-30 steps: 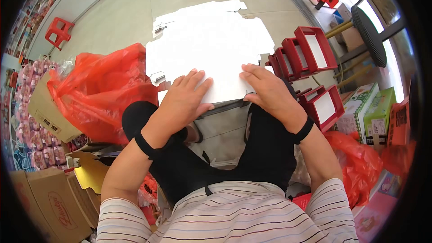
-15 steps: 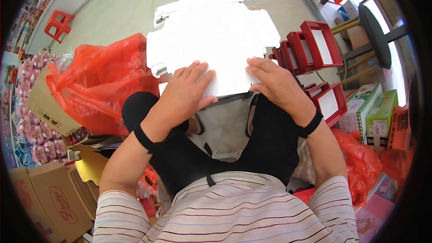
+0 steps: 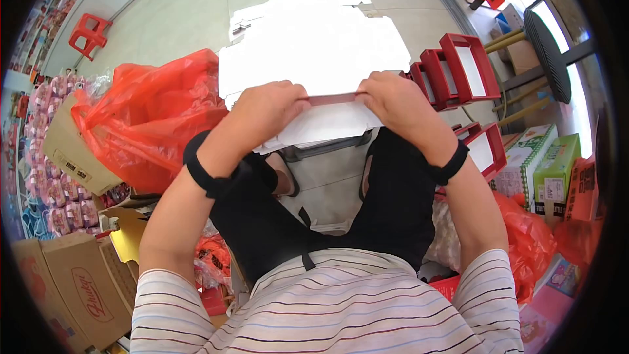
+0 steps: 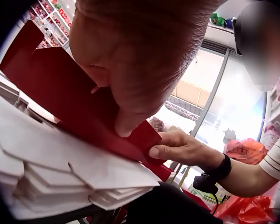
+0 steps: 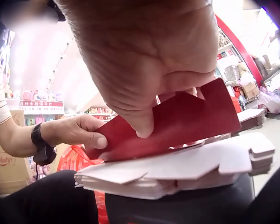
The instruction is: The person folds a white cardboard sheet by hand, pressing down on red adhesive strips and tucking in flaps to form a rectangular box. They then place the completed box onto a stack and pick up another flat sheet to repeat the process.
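A die-cut cardboard box blank [image 3: 314, 42], white above and red on its underside [image 5: 186, 121], has its near edge raised. My left hand [image 3: 267, 111] pinches that near edge on the left, thumb against the red face [image 4: 60, 88]. My right hand [image 3: 400, 106] pinches the same edge further right, its thumb also on the red side. Beneath lies a stack of white blanks [image 5: 177, 175] with notched flaps, resting on a dark support [image 5: 186, 205] between the knees. The fingers behind the raised edge are largely hidden in the wrist views.
Several red box trays with white bottoms [image 3: 477, 69] stand at the right. A large red plastic bag [image 3: 157, 124] lies at the left, near a brown carton [image 3: 85, 288]. Green-and-white boxes [image 3: 553, 167] and another red bag [image 3: 521, 236] sit at right.
Both hands lay flat with fingers spread on the white blank earlier. Now their fingers are curled round its near edge, which has come up off the stack beneath.
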